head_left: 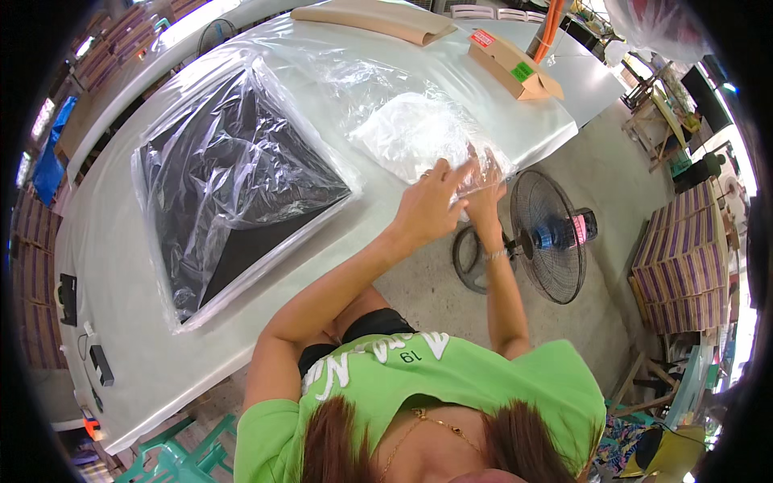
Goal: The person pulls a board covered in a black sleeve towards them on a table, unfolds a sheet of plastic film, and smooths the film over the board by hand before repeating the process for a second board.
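Observation:
At the table's near right edge, both my hands are on a clear plastic bag (423, 133) with something white and crumpled showing through it. My left hand (427, 201) holds the bag's near edge, index finger stretched along the film. My right hand (485, 203) grips the same edge from beneath, some of its fingers seen through the plastic. To the left lies a large flat black panel (258, 258), mostly covered by a loose clear plastic sheet (241, 161) or bag. Its near right corner area shows bare black.
The white-covered table (274, 310) also bears a brown cardboard box (511, 68) and brown paper (374, 18) at the far side. A standing fan (549, 237) is close to my right forearm. A green plastic chair (181, 455) stands near left; stacked cartons (680, 258) are right.

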A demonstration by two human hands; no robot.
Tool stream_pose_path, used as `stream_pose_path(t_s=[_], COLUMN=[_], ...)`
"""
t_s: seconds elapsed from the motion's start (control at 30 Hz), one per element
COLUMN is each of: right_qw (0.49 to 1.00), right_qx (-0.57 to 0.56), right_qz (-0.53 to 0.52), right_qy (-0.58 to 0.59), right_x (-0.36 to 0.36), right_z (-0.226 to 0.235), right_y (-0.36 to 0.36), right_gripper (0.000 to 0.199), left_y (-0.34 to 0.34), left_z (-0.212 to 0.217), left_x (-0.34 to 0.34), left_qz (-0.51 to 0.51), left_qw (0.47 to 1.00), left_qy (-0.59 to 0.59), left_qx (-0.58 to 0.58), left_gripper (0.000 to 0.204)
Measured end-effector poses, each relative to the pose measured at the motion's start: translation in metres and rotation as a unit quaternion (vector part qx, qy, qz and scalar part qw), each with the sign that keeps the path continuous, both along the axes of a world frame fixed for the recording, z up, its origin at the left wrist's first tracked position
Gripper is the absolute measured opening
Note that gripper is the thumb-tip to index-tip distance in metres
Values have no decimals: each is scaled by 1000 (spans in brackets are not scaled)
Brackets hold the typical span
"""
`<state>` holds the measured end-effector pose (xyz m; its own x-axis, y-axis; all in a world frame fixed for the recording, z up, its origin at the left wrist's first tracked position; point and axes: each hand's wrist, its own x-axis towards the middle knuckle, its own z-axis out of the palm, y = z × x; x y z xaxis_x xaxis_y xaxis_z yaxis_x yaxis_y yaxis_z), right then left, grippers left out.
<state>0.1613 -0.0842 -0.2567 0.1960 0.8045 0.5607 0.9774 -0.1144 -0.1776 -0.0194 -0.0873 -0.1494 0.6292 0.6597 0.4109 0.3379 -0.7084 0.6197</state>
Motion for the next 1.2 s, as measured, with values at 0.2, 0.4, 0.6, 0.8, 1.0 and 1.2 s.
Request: stream_pose_path(t_s=[0.2,0.4,0.6,0.8,1.0,1.2], right_qw=[971,826,969,971,880,974], right_qx=[19,-14,-38,-233,27,-96], right_qz=[139,210,209,29,224,196], right_qy=[194,523,125,44,-417,65], right_x=[-11,-19,-39,-61,-18,-68], right_z=[-33,-27,8,30,-20,-8], right_y=[-7,51,67,76,76,56], right_gripper=[53,73,90,87,80,74], left_y=[2,-33,-21,-31,-30,20], left_z=[-30,-22,-32,-64,-6,-24], left_x=[33,2,-51,-37,-5,56], left_qz=[-39,-38,140,31,71,46], left_qw=[998,995,986,999,989,970], left_qy=[43,59,72,19,-38,237], left_qx=[28,-71,-62,-29,122,3], left_gripper=[40,21,12,16,48,52])
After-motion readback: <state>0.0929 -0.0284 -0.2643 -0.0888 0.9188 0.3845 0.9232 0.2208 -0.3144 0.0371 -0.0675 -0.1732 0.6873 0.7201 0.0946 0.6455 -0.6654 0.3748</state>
